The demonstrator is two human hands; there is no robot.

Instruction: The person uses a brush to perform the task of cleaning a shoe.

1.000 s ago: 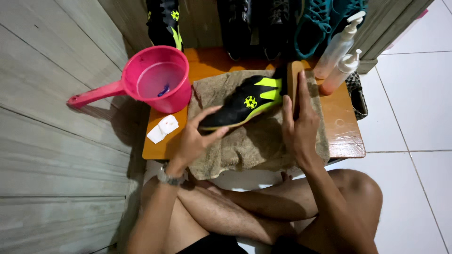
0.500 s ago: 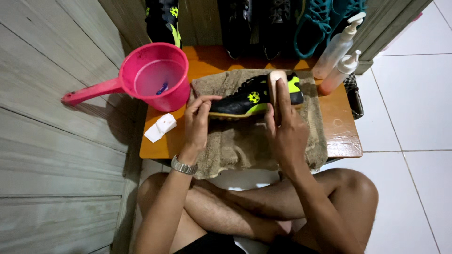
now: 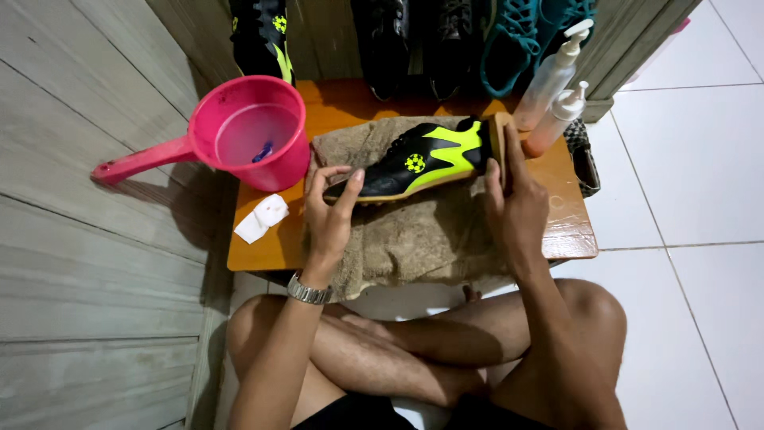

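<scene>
The black-and-yellow shoe [image 3: 422,163] is being steadied on its side on the brown towel [image 3: 414,235], toe pinched by the left hand [image 3: 330,211]. A wooden brush [image 3: 501,147] is being gripped by the right hand [image 3: 517,207] against the heel. Likely light, upper pliable, sole stiff; best held at toe and sole edge.

Home floor: tiles [image 3: 684,199], shoes [image 3: 390,40] along wall.
</scene>
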